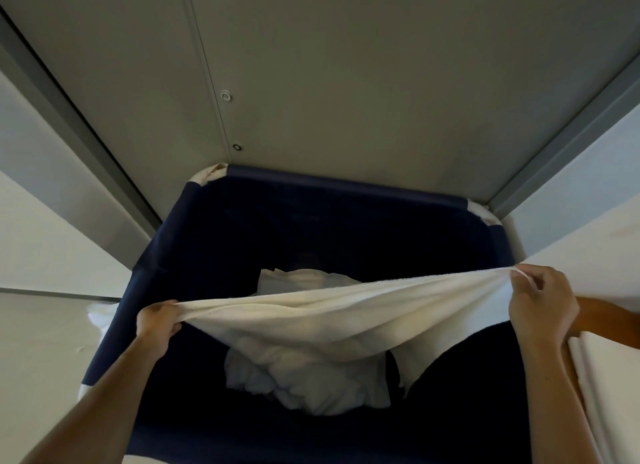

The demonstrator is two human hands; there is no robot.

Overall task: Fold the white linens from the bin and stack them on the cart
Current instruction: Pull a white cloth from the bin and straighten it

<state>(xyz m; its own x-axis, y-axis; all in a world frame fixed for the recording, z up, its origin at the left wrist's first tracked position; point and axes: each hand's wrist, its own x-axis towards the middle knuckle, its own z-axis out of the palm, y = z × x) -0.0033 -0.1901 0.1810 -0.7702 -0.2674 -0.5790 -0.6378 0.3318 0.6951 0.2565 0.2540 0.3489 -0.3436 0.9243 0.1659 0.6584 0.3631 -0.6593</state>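
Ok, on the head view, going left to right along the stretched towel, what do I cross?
Left hand gripping one end → white towel stretched over the dark blue bin, more linens lying below it → right hand gripping the other end → white folded stack at the right edge.

A plain white towel (332, 311) above the navy-blue bin (346, 221); white linens (304, 384) inside it; grey wall panels (346, 82) behind the bin.
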